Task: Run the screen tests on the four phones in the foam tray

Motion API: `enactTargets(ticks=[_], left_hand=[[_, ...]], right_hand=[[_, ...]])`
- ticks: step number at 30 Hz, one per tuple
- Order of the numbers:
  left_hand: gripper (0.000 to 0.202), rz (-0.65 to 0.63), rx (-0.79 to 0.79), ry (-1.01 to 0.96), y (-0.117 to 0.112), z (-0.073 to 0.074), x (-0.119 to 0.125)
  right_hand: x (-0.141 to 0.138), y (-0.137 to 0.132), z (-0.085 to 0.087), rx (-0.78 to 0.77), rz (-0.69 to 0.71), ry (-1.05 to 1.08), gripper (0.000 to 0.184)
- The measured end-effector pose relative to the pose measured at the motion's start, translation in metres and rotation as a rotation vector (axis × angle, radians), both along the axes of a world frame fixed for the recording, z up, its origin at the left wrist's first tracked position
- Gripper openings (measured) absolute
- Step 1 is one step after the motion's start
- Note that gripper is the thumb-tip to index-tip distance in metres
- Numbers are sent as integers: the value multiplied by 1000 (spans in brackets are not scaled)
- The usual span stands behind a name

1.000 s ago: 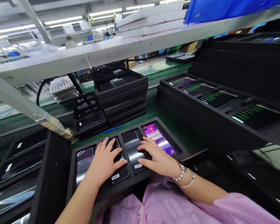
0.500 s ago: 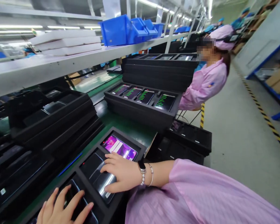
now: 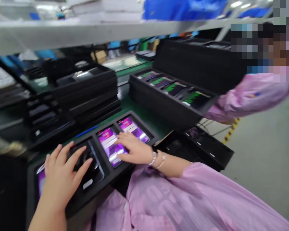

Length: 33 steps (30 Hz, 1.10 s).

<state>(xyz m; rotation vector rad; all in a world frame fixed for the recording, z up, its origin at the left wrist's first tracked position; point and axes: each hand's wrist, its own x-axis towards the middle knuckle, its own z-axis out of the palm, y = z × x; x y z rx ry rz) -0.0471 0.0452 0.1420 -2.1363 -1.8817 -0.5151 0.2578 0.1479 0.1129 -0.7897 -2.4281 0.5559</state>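
Observation:
A black foam tray [image 3: 109, 177] in front of me holds several phones in separate slots. My left hand [image 3: 60, 170] is open, its fingers spread over a phone with a dark screen [image 3: 94, 165]. Beyond its wrist side, part of a lit phone [image 3: 40, 179] shows at the tray's left end. My right hand [image 3: 134, 148], also open, rests its fingers over a phone with a lit purple screen [image 3: 106, 138]. Past those fingers lies another purple-lit phone [image 3: 130, 123] at the far end. Whether the fingertips press the glass is blurred.
Stacked black trays [image 3: 86, 91] stand to the left. Ahead, another tray stack [image 3: 159, 99] carries phones showing green lines. Lower black trays [image 3: 207, 146] sit at right. A co-worker's pink sleeve [image 3: 260, 96] reaches in. A white shelf [image 3: 86, 35] crosses above; a blue strip [image 3: 86, 131] lies behind my tray.
The phone under my right hand has gone from dark to a lit purple screen. My view has turned left and down, and more of the tray shows. Both hands stay over their phones.

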Motion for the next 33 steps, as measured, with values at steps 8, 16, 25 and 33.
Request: enactTargets(ticks=[8,16,25,33], left_hand=[[44,337,-287,-146,-88,7,52],[56,367,-514,-79,-96,20,64],[60,388,-587,-110,-57,7,41],[76,494,-73,-172,-67,41,36]], right_hand=[[48,-19,-5,69,-50,-29,43],[36,-27,-9,198,-5,-163,50],[16,14,-28,277,-32,-202,52],[20,32,16,263,-214,12,68]])
